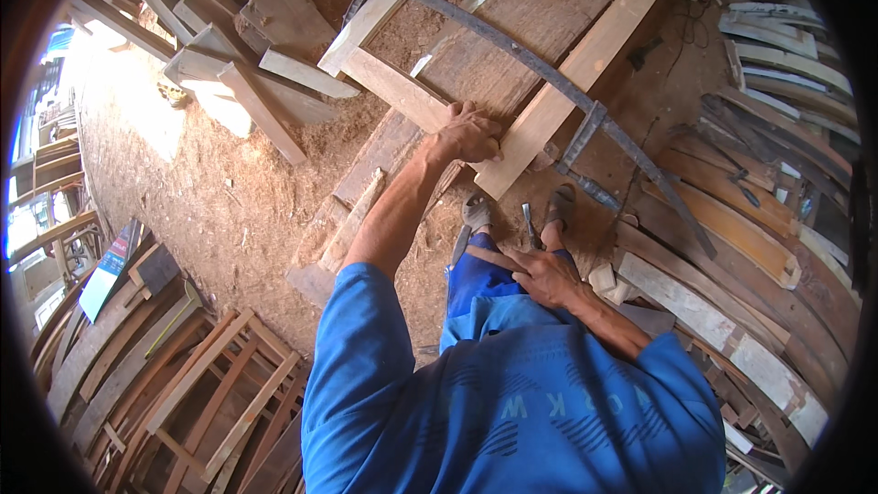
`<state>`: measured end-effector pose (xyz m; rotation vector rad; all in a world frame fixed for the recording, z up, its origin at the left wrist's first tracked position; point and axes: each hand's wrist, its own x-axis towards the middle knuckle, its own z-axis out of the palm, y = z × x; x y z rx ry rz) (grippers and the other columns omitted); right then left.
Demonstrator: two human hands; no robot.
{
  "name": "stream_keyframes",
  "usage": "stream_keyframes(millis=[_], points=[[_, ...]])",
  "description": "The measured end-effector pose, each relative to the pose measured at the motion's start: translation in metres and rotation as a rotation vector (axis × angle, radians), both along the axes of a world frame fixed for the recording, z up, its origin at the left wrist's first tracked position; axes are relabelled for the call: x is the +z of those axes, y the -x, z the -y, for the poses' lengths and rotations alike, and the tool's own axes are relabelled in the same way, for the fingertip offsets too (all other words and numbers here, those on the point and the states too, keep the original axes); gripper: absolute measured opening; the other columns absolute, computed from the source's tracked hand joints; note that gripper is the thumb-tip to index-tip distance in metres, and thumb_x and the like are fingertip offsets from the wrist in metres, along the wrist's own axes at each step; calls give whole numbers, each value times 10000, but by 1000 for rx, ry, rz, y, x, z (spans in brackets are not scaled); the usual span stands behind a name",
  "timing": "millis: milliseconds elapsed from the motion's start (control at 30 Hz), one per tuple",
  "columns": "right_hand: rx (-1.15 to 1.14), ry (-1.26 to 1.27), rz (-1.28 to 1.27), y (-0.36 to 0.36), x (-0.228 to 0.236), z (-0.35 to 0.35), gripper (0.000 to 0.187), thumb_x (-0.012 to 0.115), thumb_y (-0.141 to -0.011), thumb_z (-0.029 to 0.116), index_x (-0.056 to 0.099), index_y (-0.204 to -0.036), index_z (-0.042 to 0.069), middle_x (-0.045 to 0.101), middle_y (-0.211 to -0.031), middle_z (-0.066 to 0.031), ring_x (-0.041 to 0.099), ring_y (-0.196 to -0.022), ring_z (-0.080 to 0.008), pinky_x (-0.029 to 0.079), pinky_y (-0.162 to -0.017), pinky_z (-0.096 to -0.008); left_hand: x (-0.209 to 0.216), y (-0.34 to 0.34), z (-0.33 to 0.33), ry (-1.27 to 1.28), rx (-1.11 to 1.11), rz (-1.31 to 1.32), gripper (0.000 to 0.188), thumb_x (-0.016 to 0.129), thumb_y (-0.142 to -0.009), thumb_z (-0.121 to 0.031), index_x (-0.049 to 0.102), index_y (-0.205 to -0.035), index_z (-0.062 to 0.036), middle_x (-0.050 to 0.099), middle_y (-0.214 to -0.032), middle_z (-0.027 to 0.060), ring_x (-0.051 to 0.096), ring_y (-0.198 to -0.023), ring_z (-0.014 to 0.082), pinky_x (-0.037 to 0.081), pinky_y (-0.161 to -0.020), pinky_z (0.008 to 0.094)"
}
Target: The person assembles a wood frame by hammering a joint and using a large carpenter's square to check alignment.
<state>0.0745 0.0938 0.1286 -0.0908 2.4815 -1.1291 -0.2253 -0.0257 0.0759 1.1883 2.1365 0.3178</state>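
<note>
Covering part of a board (pixel 398 89), the left hand (pixel 470 134) has an unclear grip; the right hand (pixel 547 277) encloses a hammer (pixel 493 258).

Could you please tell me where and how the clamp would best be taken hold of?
The clamp is probably best gripped on its long bar, between the two cross arms, coming from above. That stretch looks slim and bare, and it passes over the pale board, so its upper side lies exposed.

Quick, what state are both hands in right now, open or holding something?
Left hand: resting on the wooden frame; grip can't be told.
Right hand: closed, holding a hammer.
</note>
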Motion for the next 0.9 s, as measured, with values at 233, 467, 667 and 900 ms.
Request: stream_keyframes(millis=[233,467,667,900], points=[[-159,-23,-15,26,5,-7,377,646,-885,204,622,-1189,-18,684,-978,-263,662,-894,-445,531,-783,-475,-4,-1,0,23,9,-3,419,719,-746,-502,728,-1042,-205,580,-1131,93,407,-1218,313,256,-1039,496],[-578,40,31,55,41,-59,482,604,-887,147,527,-1301,-89,649,-1136,-308,662,-1080,-364,514,-896,-410,11,-7,12,6,24,39,436,743,-738,-432,708,-1087,-171,575,-1160,117,402,-1237,332,256,-1061,489],[-630,62,-290,139,-3,-93,660,559,-880,115,320,-1448,-119,524,-1289,-361,596,-1119,-442,461,-984,-426,17,-98,44,-532,1110,195,252,730,-875,-192,579,-943,-2,655,-797,107,625,-716,217,514,-683,334],[-825,649,7,211,-11,-100,677,603,-894,86,306,-1481,-71,602,-946,-78,600,-781,-118,552,-660,-285,-28,-172,27,-697,1588,982,404,697,-931,-314,546,-1141,-4,637,-1006,97,617,-929,188,541,-845,401]])
